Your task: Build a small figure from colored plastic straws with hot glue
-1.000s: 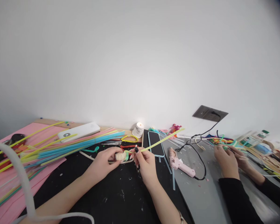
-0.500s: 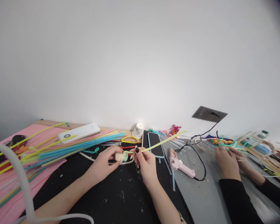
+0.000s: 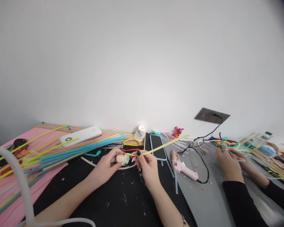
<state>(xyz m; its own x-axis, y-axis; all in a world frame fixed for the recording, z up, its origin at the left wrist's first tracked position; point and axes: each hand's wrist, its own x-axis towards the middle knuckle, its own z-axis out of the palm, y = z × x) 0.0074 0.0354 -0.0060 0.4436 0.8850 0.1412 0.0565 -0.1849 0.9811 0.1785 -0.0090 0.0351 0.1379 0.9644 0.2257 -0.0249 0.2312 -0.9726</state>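
Observation:
My left hand (image 3: 106,167) is closed around a small coil of cream pipe cleaner (image 3: 120,158), wound tight like a spool, with a green end (image 3: 127,159) facing right. Thumb and fingers of my right hand (image 3: 148,165) pinch a yellow-green pipe cleaner (image 3: 168,144). One end of that strip reaches the green part of the coil; its long free end slants up to the right, over a phone (image 3: 158,147). How the strip joins the coil is too small to tell. Behind my hands lie yellow-handled scissors (image 3: 131,142) and a bent teal pipe cleaner (image 3: 94,154).
Bundled pipe cleaners (image 3: 80,151) and pink sheets (image 3: 44,179) spread left, beside a white power bank (image 3: 81,135). A paper cup (image 3: 140,133) stands by the wall. Right of me lies a pink glue gun (image 3: 183,168) with its black cord. Another person's hands (image 3: 230,165) work farther right.
My hands stay nearly in place, the coil turning slightly in my left fingers. The other person's hands have shifted a little to the left.

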